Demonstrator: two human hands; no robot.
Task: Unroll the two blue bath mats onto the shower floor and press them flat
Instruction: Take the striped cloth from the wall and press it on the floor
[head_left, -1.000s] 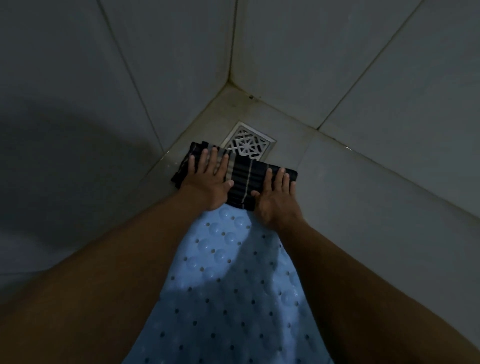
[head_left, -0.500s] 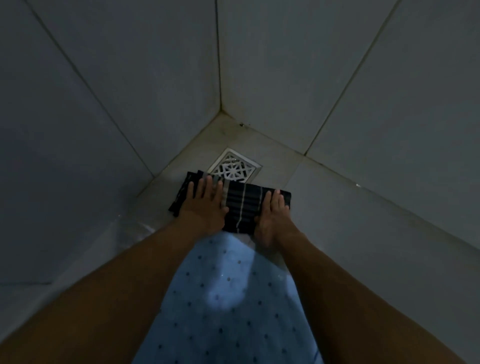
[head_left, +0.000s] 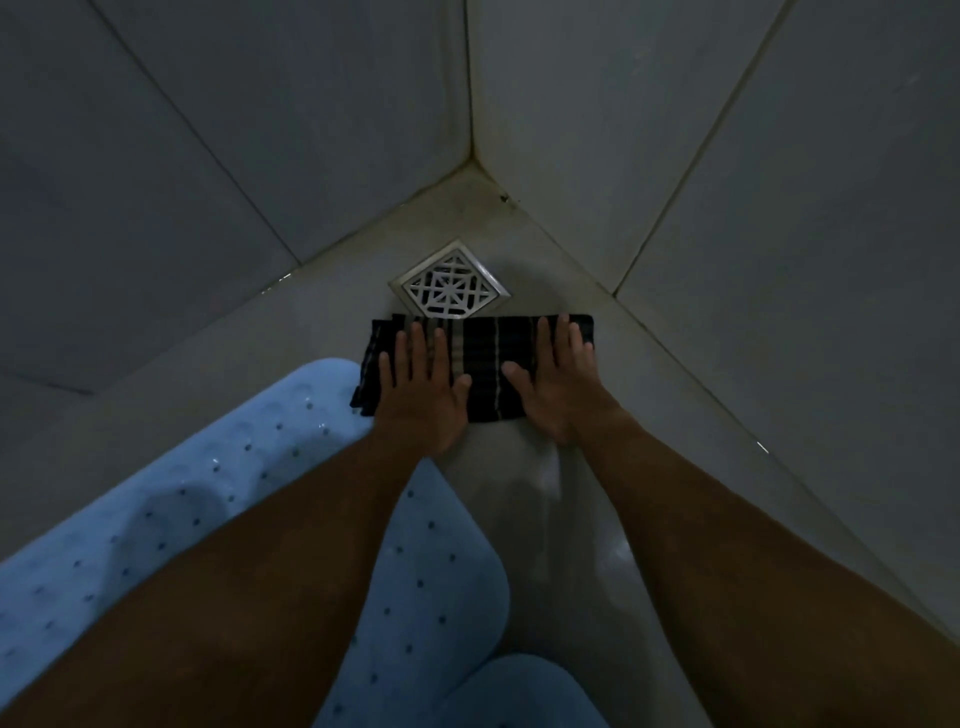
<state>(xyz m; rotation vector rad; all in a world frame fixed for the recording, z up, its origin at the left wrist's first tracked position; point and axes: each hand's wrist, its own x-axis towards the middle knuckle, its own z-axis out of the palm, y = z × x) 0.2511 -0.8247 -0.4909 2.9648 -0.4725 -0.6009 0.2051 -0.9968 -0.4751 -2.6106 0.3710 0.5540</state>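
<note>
A light blue bath mat (head_left: 244, 467) with small holes lies unrolled on the shower floor, running from the lower left up to the cloth. The rounded corner of a second blue mat (head_left: 524, 691) shows at the bottom edge. A dark striped folded cloth (head_left: 483, 364) lies just below the drain. My left hand (head_left: 421, 384) presses flat on the cloth's left part, fingers straight. On the cloth's right end my right hand (head_left: 558, 384) presses flat too. My forearms hide much of the first mat.
A square metal drain grate (head_left: 449, 280) sits in the floor corner, touching the cloth's far edge. Grey tiled walls (head_left: 260, 130) meet in a corner behind it. Bare wet floor (head_left: 550, 509) lies right of the mats.
The view has swung so the mat now lies to the left. The cloth has slid right, off the mat's end onto bare floor, with both hands still flat on it.
</note>
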